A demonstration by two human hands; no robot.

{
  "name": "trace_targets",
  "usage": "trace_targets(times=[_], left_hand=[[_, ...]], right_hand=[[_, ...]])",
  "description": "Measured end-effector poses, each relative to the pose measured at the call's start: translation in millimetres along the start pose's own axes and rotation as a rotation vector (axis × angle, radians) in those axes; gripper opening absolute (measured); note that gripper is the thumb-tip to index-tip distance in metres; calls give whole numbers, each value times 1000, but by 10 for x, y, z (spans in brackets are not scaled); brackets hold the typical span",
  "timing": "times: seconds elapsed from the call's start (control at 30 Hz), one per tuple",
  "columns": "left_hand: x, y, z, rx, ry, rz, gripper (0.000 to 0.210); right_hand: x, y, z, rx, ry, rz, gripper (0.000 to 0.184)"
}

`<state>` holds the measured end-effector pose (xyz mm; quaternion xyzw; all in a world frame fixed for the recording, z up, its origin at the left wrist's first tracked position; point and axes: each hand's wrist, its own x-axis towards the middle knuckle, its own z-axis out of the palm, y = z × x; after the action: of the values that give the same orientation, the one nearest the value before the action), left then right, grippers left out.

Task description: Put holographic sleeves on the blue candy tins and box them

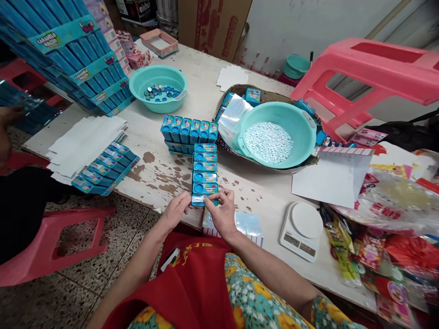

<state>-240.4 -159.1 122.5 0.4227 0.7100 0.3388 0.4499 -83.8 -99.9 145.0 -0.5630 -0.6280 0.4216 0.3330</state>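
A column of small blue candy tins (205, 177) lies in front of me, each lid printed with lettering and a round recess. Across the nearest tin is a small silvery sticker (198, 199). My left hand (176, 210) is closed, its fingertips at the sticker's left end. At the other end, my right hand (222, 212) pinches the sticker between thumb and forefinger, over the tin's lid. Shiny holographic sticker sheets (249, 223) lie under and beside my right hand. Behind the column, more blue tins (190, 130) stand upright in a row.
A teal basin (277, 109) of white candies rests on an open carton. Another teal basin (157, 73) contains small blue and silver pieces. Blue display boxes (78, 55) are stacked at left, near white cards (85, 141). A white scale (302, 230) and plastic packets (370, 251) lie at right.
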Motion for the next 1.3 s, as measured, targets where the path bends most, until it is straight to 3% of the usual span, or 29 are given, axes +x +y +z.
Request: trace_targets(times=[0.1, 0.17, 0.23, 0.33, 0.4, 0.5, 0.57, 0.67, 0.73, 0.8, 0.9, 1.03, 1.1, 1.2, 1.3], left_hand=[[-59, -78, 62, 121, 167, -110, 25], [-143, -64, 130, 108, 270, -60, 36], [-225, -37, 234, 59, 270, 90, 50], [-297, -86, 381, 137, 157, 229, 66], [-331, -191, 403, 251, 180, 219, 67], [-416, -328, 312, 349, 303, 154, 48], [-480, -325, 238, 310, 170, 125, 36], [-485, -157, 262, 154, -304, 147, 36], [-377, 6, 419, 99, -525, 201, 34], [-189, 149, 678, 144, -598, 289, 31], [144, 260, 1144, 345, -534, 436, 41], [461, 234, 1576, 635, -532, 377, 28], [533, 186, 1653, 684, -544, 335, 32], [573, 128, 1666, 683, -526, 338, 36], [591, 111, 1660, 679, -541, 334, 36]], right_hand=[[-11, 17, -34, 124, 56, 85, 26], [0, 29, -43, 190, 35, 145, 41], [21, 37, -26, 200, -10, 166, 45], [76, 59, -11, 175, -48, 118, 41], [144, 124, -93, 223, -151, 83, 36], [300, 399, -433, 234, -312, 42, 35], [398, 707, -747, -12, -343, 14, 43], [448, 1218, -1140, -570, -512, 81, 59], [409, 1475, -1276, -752, -661, 143, 52], [346, 1612, -1330, -759, -712, 148, 33], [270, 1628, -1365, -628, -662, 58, 21], [212, 1519, -1402, -606, -597, -79, 26], [155, 1469, -1373, -699, -485, -140, 23], [1, 1431, -1253, -852, -213, -266, 28], [-200, 1464, -1116, -928, -130, -390, 36]])
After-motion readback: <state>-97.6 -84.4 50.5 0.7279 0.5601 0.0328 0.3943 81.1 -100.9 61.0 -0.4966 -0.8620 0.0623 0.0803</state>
